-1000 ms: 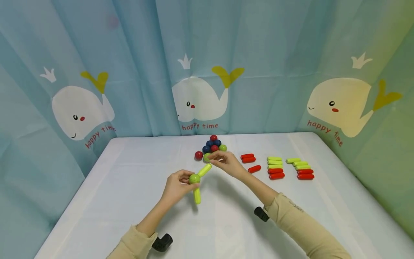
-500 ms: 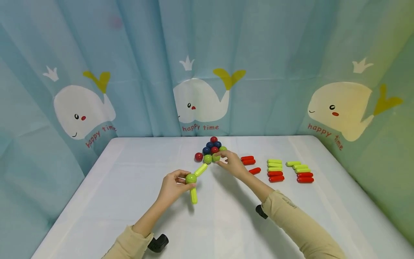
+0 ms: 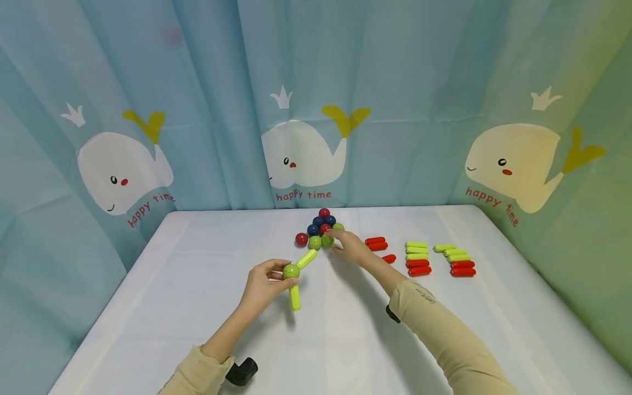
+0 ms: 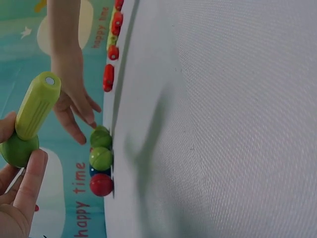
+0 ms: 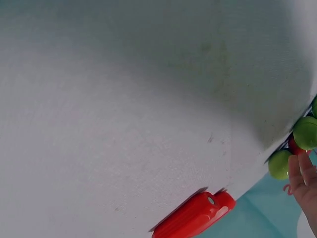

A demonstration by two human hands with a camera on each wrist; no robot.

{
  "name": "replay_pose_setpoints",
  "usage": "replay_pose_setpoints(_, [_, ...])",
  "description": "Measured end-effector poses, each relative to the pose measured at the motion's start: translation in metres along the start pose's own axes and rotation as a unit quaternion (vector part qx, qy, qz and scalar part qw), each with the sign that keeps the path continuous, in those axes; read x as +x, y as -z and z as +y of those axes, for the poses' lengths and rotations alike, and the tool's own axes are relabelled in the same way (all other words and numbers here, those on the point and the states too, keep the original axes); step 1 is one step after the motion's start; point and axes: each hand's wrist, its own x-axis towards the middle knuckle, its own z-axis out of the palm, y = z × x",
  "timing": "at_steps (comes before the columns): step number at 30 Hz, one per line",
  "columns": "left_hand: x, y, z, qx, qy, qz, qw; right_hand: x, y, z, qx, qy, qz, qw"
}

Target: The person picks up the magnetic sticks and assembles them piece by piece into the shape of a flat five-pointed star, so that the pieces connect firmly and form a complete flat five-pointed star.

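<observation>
My left hand (image 3: 264,282) pinches a green ball (image 3: 291,271) between thumb and fingers. Two yellow-green rods (image 3: 294,298) join that ball, one angled toward the back and one toward me. In the left wrist view, the near rod (image 4: 37,106) has a round silvery end. My right hand (image 3: 351,248) reaches to the ball group, its fingers fairly straight and spread, fingertips right at a green ball (image 3: 328,241). Another green ball (image 3: 315,242) sits just left of it. The right wrist view shows the fingers (image 5: 295,171) beside the green balls.
Behind lie several dark blue balls (image 3: 313,230) and red balls (image 3: 302,239). Right of them are red rods (image 3: 377,246), then stacked rows of yellow-green rods (image 3: 417,250) and red rods (image 3: 462,271). A whale-print curtain (image 3: 217,137) hangs behind the white table (image 3: 197,318).
The left hand has shifted slightly left with the ball and rods. The right hand has moved from the front green ball to the one on its right.
</observation>
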Motion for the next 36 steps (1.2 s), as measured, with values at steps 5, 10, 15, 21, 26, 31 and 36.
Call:
replay_pose_setpoints(5, [0.000, 0.000, 0.000, -0.001, -0.001, -0.001, 1.0000, 0.003, -0.002, 0.002, -0.030, -0.007, -0.010, 0.9995])
replay_pose_setpoints(10, [0.001, 0.000, 0.000, -0.006, -0.001, -0.004, 1.0000, 0.005, -0.005, 0.004, -0.037, -0.023, 0.002, 0.9991])
replay_pose_setpoints(15, [0.000, 0.001, 0.000, -0.003, -0.009, -0.002, 1.0000, 0.009, -0.010, 0.002, -0.021, -0.063, -0.001, 0.9978])
replay_pose_setpoints(21, [0.000, 0.002, 0.000, -0.003, -0.014, -0.001, 0.9999, 0.008, -0.013, 0.001, 0.008, -0.085, 0.036, 0.9956])
replay_pose_setpoints(26, [0.001, 0.002, 0.000, 0.010, -0.014, 0.000, 0.9999, 0.004, -0.007, 0.000, 0.093, -0.101, 0.057, 0.9889])
replay_pose_setpoints(31, [0.001, 0.002, -0.001, 0.013, -0.011, 0.002, 0.9999, -0.001, -0.003, -0.003, 0.194, -0.092, 0.053, 0.9754])
replay_pose_setpoints(36, [0.002, 0.002, -0.002, 0.020, -0.009, 0.000, 0.9998, -0.004, 0.001, -0.009, 0.285, -0.080, 0.034, 0.9547])
